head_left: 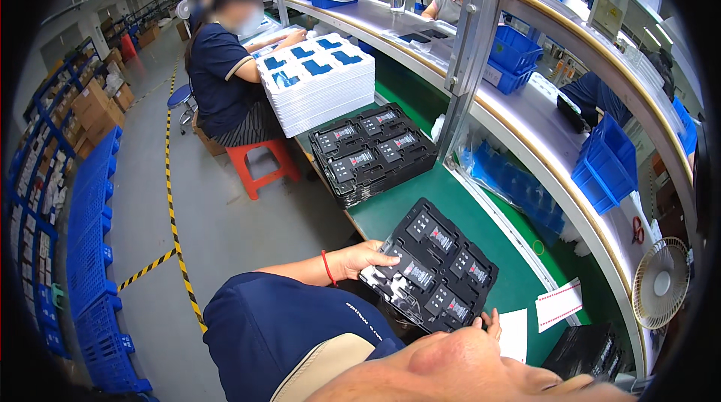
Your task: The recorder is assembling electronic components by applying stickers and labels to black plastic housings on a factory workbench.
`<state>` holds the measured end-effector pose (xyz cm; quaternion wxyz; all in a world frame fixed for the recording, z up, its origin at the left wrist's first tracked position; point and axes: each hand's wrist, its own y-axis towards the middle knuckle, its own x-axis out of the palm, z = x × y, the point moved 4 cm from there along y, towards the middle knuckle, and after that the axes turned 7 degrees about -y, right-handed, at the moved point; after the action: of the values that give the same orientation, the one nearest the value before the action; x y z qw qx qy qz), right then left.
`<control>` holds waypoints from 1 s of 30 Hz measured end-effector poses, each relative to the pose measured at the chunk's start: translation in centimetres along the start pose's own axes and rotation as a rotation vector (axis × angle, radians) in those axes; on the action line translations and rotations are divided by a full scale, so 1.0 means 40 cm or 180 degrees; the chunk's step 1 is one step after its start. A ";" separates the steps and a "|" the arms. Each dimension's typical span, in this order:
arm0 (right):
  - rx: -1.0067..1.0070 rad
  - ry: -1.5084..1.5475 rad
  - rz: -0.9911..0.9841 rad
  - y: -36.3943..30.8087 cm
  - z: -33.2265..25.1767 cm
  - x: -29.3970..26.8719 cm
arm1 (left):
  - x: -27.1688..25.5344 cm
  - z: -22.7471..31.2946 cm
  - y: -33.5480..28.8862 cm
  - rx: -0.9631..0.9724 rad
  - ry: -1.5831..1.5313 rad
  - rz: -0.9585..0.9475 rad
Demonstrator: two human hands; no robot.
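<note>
A black plastic tray [484, 282] lies tilted between my hands above the green bench, with several flat black battery-like packs [439, 235] in its pockets. My left hand [362, 259] grips its left edge, thumb on top; a red cord circles that wrist. At the tray's near right corner, my right hand [490, 323] holds the edge with its fingertips, the rest partly hidden. Glare whitens the tray's near left part. Just beyond stands a stack of similar black trays [379, 186], its top one bearing similar packs.
Farther along stands a tall stack of white trays [323, 105] with dark blue pieces, beside a seated co-worker [225, 64]. White sheets [559, 304] and more black trays [582, 353] are at right. A metal post [469, 49], blue bins [607, 162] and a fan [661, 282] line the shelf.
</note>
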<state>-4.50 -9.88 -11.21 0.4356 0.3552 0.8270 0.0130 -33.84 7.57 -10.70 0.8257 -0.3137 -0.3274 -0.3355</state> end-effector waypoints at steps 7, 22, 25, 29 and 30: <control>0.0173 0.0052 0.0001 0.000 0.004 0.003 | -0.053 0.175 -0.104 0.0812 -0.0191 0.0400; -0.0021 -0.0012 0.0109 -0.007 0.014 0.013 | -0.360 0.308 -0.138 0.3276 0.1046 0.2917; -0.0082 -0.0073 0.0198 -0.004 0.004 0.010 | -0.314 0.333 -0.090 0.3328 0.0758 0.2822; -0.0089 -0.0084 0.0244 -0.009 0.010 0.017 | -0.313 0.346 -0.033 0.3436 0.0477 0.2872; -0.0072 -0.0101 0.0256 -0.008 0.013 0.019 | -0.316 0.348 -0.019 0.3560 0.0441 0.2819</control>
<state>-4.58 -9.81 -12.18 0.4518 0.3834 0.8048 0.0342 -46.09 21.83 -11.78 0.9404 0.0751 -0.2391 0.2300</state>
